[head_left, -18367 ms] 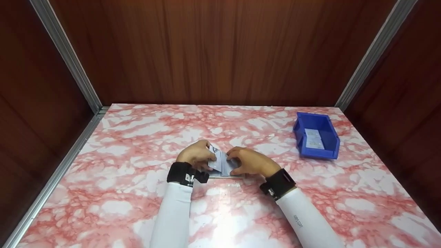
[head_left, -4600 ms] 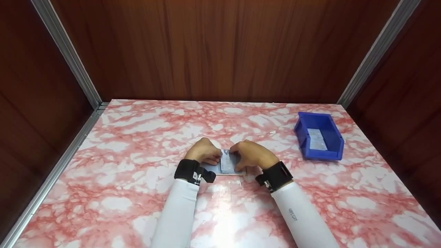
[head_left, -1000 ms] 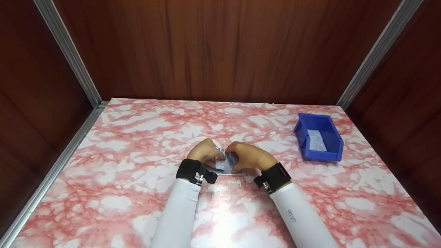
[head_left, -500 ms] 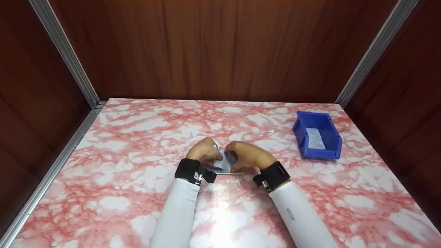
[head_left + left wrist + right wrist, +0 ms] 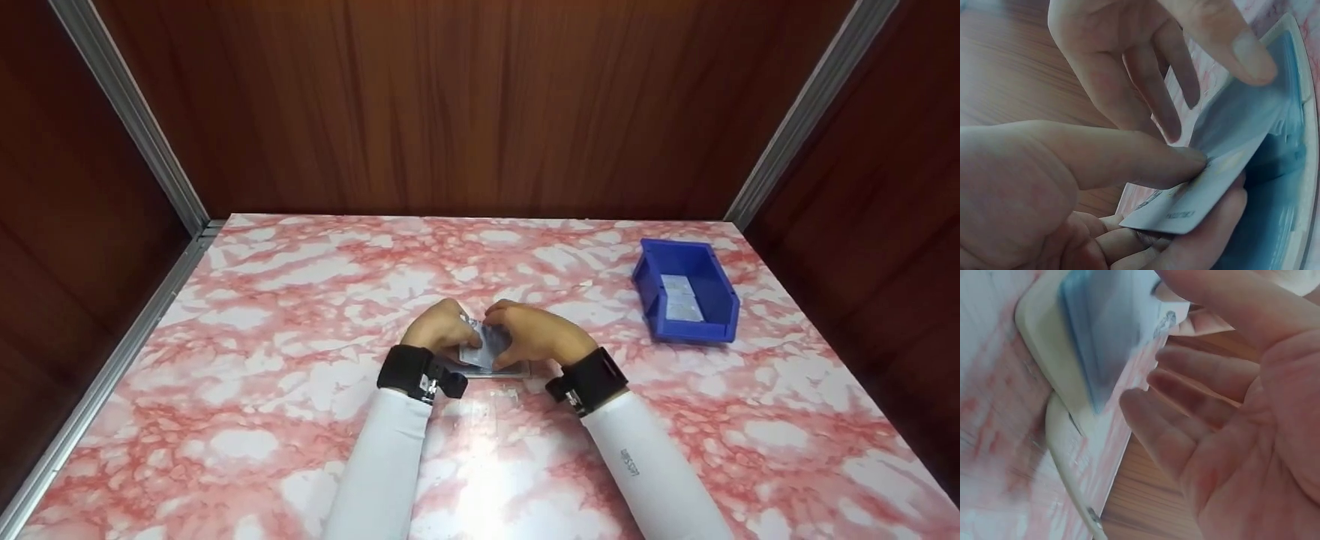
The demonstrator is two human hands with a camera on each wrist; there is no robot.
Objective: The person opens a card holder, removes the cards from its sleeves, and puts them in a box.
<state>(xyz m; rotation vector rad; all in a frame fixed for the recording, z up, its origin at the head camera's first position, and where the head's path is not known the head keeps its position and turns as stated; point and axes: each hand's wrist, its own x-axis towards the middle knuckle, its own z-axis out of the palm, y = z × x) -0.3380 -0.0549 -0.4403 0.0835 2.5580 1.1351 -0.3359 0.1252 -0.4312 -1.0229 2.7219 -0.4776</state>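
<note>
A card holder (image 5: 1036, 323) with a cream cover and clear bluish sleeves lies open on the table, below both hands. My left hand (image 5: 439, 330) pinches a white printed card (image 5: 1199, 208) between thumb and fingers. The card is tilted, and its far end overlaps a raised clear sleeve (image 5: 1230, 118) in the left wrist view. My right hand (image 5: 536, 334) arches over the holder's right side. Its thumb lies at the sleeve's edge, while the other fingers extend loosely beyond the sleeve, apart from the thumb. A strap (image 5: 1064, 453) with a snap button trails from the holder.
A blue bin (image 5: 694, 331) stands at the right rear of the table, with white cards (image 5: 681, 298) inside. The pink and white marbled table (image 5: 247, 442) is enclosed by brown wood-grain panels (image 5: 465, 105) at the back and sides.
Since a second ago the left hand has tilted the card more, and the right hand has come slightly closer to it. Earlier, 4.6 seconds ago, the pages lay flatter. The bin has stayed in place.
</note>
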